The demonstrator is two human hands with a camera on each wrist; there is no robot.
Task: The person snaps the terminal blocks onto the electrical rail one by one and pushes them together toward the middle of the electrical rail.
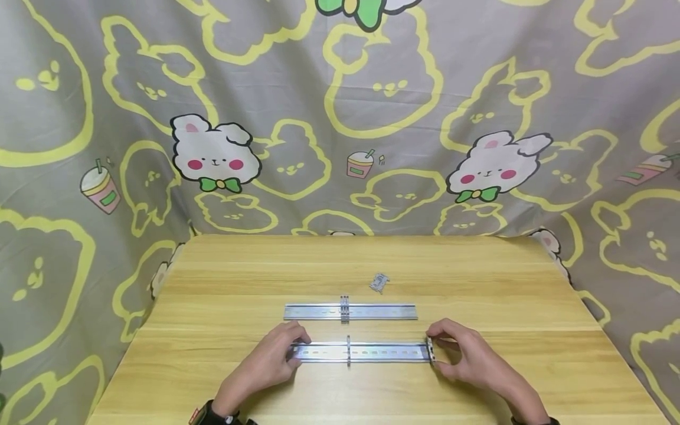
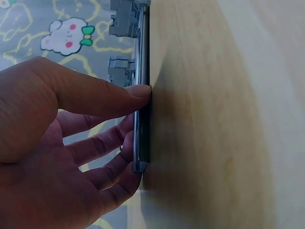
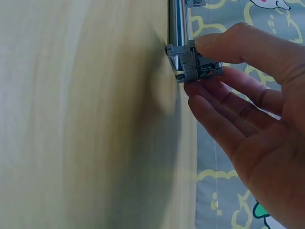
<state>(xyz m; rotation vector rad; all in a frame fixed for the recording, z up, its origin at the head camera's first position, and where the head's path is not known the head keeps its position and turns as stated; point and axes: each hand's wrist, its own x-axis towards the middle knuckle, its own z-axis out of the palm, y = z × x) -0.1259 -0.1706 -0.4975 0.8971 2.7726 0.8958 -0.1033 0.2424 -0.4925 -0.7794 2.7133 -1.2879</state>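
Observation:
The near slotted metal DIN rail (image 1: 388,352) lies across the table in the head view. Its left end is between the thumb and fingers of my left hand (image 1: 273,357), which grips both long edges; the left wrist view shows the thumb on the near edge. At the opposite end my right hand (image 1: 467,360) pinches a grey rail clip (image 3: 193,64) between thumb and fingers, and the clip sits right at the rail's end. Another thin grey clip (image 1: 348,351) stands across the rail left of its middle.
Behind it lies a second DIN rail (image 1: 382,311) with several grey clips (image 1: 345,309) grouped near its middle. Farther back is a loose pile of grey clips (image 1: 379,282). A patterned curtain (image 1: 297,88) rises along the back and sides of the wooden table (image 1: 255,254).

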